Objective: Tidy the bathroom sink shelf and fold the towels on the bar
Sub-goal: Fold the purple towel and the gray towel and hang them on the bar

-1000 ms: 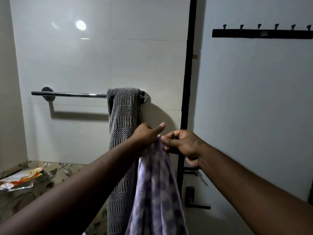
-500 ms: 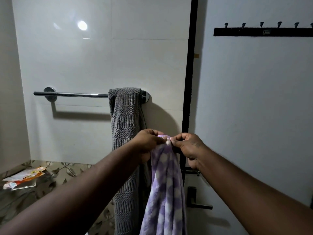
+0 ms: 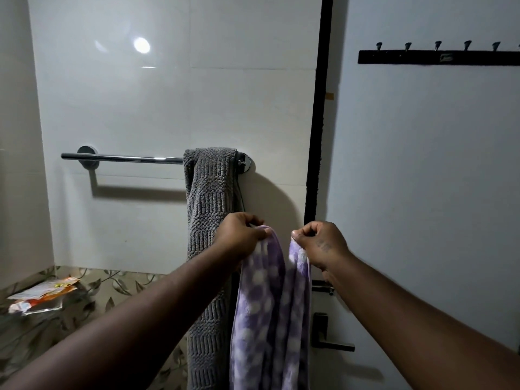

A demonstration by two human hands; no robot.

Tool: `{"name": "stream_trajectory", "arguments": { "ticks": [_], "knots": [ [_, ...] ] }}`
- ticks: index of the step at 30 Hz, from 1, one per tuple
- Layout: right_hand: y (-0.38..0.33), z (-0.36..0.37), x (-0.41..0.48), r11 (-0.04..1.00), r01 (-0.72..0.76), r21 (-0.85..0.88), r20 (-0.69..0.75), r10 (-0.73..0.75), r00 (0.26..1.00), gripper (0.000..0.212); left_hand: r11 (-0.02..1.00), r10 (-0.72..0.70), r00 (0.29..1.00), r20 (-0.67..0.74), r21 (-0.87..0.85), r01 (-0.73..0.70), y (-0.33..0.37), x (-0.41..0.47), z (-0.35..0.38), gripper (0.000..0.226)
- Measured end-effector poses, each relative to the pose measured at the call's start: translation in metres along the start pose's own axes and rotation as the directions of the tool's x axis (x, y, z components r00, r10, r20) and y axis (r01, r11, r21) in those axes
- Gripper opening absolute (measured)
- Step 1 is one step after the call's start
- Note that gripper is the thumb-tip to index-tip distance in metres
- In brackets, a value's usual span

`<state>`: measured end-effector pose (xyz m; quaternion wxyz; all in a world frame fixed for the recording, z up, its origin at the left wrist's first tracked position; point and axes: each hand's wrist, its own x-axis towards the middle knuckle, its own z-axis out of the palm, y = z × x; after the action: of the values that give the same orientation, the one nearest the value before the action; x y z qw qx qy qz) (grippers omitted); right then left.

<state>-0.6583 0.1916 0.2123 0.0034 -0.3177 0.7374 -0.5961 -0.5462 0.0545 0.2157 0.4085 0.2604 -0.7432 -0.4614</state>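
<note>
A purple towel with white spots hangs down between my hands in front of the wall. My left hand pinches its top edge on the left, and my right hand pinches the top edge on the right, a small gap apart. Behind them a grey ribbed towel hangs folded over the right end of a chrome towel bar. The bar's left part is bare. The lower ends of both towels run out of view.
A black door frame strip runs down the wall right of the bar. A white door carries a black hook rack and a dark handle. Crumpled packets lie on a leaf-patterned ledge at lower left.
My hands, which were pinched together on the purple towel's top, have moved apart sideways, spreading its upper edge. The view has shifted slightly.
</note>
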Motion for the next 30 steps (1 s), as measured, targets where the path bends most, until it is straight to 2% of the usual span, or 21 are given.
{"name": "stream_trajectory", "arguments": {
  "ticks": [3, 7, 10, 12, 15, 25, 30],
  "knots": [
    [-0.001, -0.004, 0.003, 0.999, 0.024, -0.030, -0.084, -0.026, 0.996, 0.020, 0.988, -0.072, 0.997, 0.003, -0.137, 0.071, 0.000, 0.000, -0.001, 0.015],
    [-0.009, -0.004, 0.001, 0.998, 0.058, 0.005, -0.127, -0.057, 0.990, 0.018, 0.945, -0.125, 0.977, 0.173, -0.280, 0.170, 0.009, -0.006, 0.003, 0.008],
    [-0.015, 0.001, 0.000, 0.996, 0.088, -0.033, -0.082, -0.090, 0.993, 0.020, 0.942, -0.108, 0.958, 0.265, -0.282, 0.184, 0.015, -0.013, 0.009, 0.005],
    [-0.018, 0.005, -0.001, 0.979, 0.152, -0.138, -0.031, -0.158, 0.987, 0.020, 0.949, -0.099, 0.953, 0.285, -0.263, 0.177, 0.018, -0.016, 0.012, 0.012],
    [-0.021, 0.007, -0.005, 0.948, 0.229, -0.222, 0.034, -0.227, 0.973, 0.001, 0.958, -0.082, 0.953, 0.292, -0.240, 0.156, 0.019, -0.019, 0.015, 0.022],
    [-0.019, 0.002, -0.019, 0.849, 0.398, -0.347, 0.091, -0.392, 0.915, 0.015, 0.955, -0.092, 0.946, 0.311, -0.242, 0.172, 0.014, -0.021, 0.020, 0.029],
    [-0.011, 0.001, -0.022, 0.818, 0.437, -0.375, 0.146, -0.413, 0.899, 0.014, 0.951, -0.107, 0.932, 0.347, -0.236, 0.197, 0.011, -0.024, 0.018, 0.018]
  ]
}}
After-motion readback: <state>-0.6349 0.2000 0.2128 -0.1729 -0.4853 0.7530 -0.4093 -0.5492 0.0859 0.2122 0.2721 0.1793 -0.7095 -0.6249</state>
